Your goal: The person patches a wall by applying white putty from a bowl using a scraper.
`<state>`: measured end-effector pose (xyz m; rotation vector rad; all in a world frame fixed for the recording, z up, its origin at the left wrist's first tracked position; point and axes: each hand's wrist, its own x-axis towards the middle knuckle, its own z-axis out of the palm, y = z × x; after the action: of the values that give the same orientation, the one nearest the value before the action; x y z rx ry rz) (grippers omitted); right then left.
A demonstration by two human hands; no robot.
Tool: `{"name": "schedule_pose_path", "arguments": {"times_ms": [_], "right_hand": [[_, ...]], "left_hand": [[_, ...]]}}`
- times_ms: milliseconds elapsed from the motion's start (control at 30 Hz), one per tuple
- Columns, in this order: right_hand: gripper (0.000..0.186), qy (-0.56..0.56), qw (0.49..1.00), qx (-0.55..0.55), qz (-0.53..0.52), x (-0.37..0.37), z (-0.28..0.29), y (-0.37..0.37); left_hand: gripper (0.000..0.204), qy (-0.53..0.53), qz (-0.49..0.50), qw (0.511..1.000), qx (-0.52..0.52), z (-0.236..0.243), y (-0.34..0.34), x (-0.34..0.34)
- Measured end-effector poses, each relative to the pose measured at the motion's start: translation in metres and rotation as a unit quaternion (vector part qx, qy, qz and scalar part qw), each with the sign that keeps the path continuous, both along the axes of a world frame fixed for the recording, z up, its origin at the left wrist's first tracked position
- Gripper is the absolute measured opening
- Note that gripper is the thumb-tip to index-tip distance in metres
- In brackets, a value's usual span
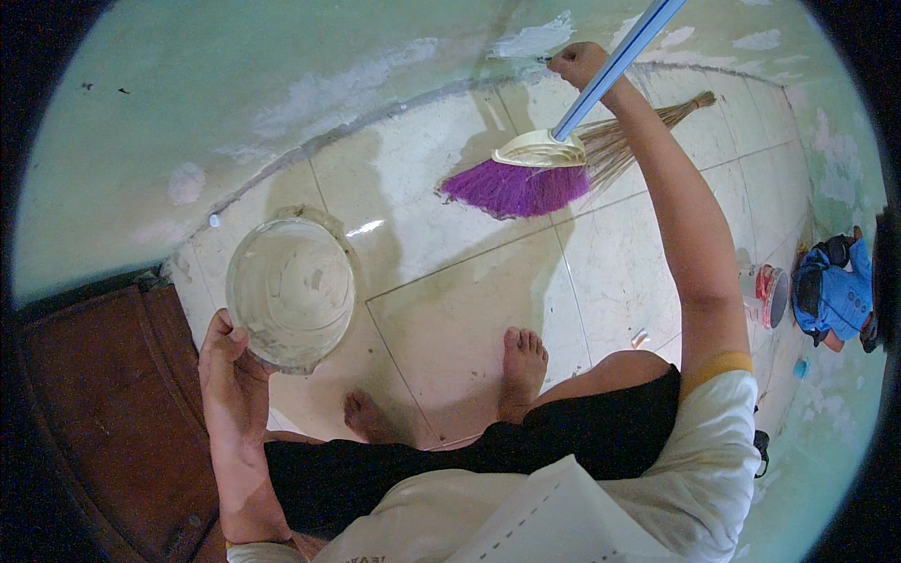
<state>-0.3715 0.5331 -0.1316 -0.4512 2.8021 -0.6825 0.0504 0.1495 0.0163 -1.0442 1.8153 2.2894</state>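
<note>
Presently, L hand (235, 361) has its grip on tub (246, 253) w/ pale paste (314, 281) above floor (460, 310), R hand (580, 66) is curled at wall (160, 103) (w/ tool: cannot tell), where some pale patches (343, 84) are done, but much green is left.

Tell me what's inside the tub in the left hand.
Inside the tub, held by the left hand, pale paste is smeared over the bottom and sides. It hides the surface beneath, and its thickness can't be told.
</note>
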Motion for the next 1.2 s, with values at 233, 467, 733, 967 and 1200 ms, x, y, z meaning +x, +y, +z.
{"name": "schedule_pose_path", "arguments": {"times_ms": [233, 467, 733, 967, 1200], "right_hand": [[0.047, 0.044, 0.998, -0.044, -0.015, -0.002, 0.021, 0.02], [0.037, -0.02, 0.99, -0.122, -0.073, 0.021, 0.068, 0.033], [0.043, 0.015, 0.998, 0.049, 0.021, 0.006, 0.031, 0.019], [0.041, 0.083, 0.996, 0.034, 0.016, -0.012, 0.04, 0.036], [0.034, -0.005, 0.994, 0.056, -0.096, -0.006, 0.103, 0.049]], "left_hand": [[0.06, -0.019, 0.0, 1.0, 0.015, 0.001, 0.001, -0.002], [0.035, 0.033, 0.045, 0.998, -0.001, 0.01, 0.021, -0.011], [0.042, 0.015, 0.034, 0.999, 0.015, 0.001, 0.006, -0.005], [0.063, -0.005, 0.017, 1.0, 0.016, -0.003, -0.003, -0.002], [0.031, 0.02, 0.05, 0.998, 0.024, 0.006, 0.011, -0.01]]}}
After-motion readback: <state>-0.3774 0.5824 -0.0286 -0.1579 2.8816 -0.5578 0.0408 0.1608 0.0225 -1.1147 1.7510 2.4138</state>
